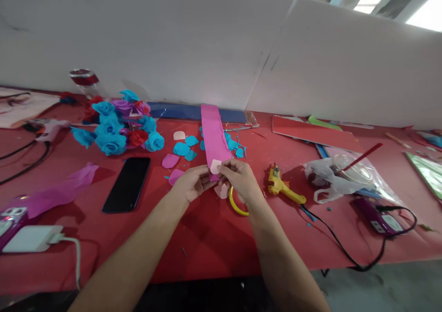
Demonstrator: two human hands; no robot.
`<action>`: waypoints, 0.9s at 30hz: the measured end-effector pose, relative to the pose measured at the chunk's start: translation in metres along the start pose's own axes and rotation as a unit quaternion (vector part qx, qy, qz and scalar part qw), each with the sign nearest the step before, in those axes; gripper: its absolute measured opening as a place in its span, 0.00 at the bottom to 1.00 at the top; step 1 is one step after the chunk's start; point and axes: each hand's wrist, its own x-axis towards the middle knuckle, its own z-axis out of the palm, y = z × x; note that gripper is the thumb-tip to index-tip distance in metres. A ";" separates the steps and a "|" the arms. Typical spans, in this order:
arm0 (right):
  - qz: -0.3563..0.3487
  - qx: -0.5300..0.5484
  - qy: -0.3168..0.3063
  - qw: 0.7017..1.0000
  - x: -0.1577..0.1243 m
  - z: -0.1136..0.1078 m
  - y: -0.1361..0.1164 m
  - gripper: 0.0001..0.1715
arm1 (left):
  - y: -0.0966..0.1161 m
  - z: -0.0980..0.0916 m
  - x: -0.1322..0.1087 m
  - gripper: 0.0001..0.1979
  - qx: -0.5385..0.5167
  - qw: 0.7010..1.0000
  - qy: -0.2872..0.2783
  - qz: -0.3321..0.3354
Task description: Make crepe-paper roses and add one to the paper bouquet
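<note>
Left hand (194, 183), mostly closed, had the pink strip (212, 132) while right hand (241, 177) pinched the pale cutout (215, 166) onto it, probably so nothing slipped, spare length lying toward 12 o'clock.

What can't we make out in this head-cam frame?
All in the head view:
- Exact grip on the pale pink rounded paper petal: contact spots too small, partly covered by the left hand and right hand.
- Yellow plastic-looking ring: right side hidden by the right hand and wrist.
- Contents of the translucent white plastic bag: obscured by its folds.
- Purple boxy device: cut off by the left edge.
</note>
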 end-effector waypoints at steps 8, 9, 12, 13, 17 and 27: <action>0.023 -0.057 0.001 0.998 -0.002 -0.007 0.009 0.06 | 0.002 -0.002 0.000 0.07 0.036 0.999 0.016 -0.002; 0.022 -0.057 -0.001 0.998 -0.001 -0.007 0.011 0.06 | 0.002 -0.002 0.000 0.07 0.032 0.999 0.018 -0.003; 0.028 -0.059 -0.009 0.998 0.001 -0.008 0.012 0.06 | 0.004 0.000 -0.001 0.08 0.019 0.999 0.021 -0.015; 0.030 -0.060 -0.015 0.998 0.002 -0.008 0.012 0.06 | 0.005 0.000 -0.002 0.08 0.017 0.999 0.021 -0.020; 0.037 -0.074 -0.035 0.996 0.004 -0.012 0.015 0.05 | 0.006 0.001 -0.003 0.09 0.021 0.999 0.024 -0.031; 0.013 -0.186 -0.002 0.983 0.009 -0.008 0.024 0.05 | 0.000 -0.003 -0.003 0.12 0.087 0.995 -0.043 0.013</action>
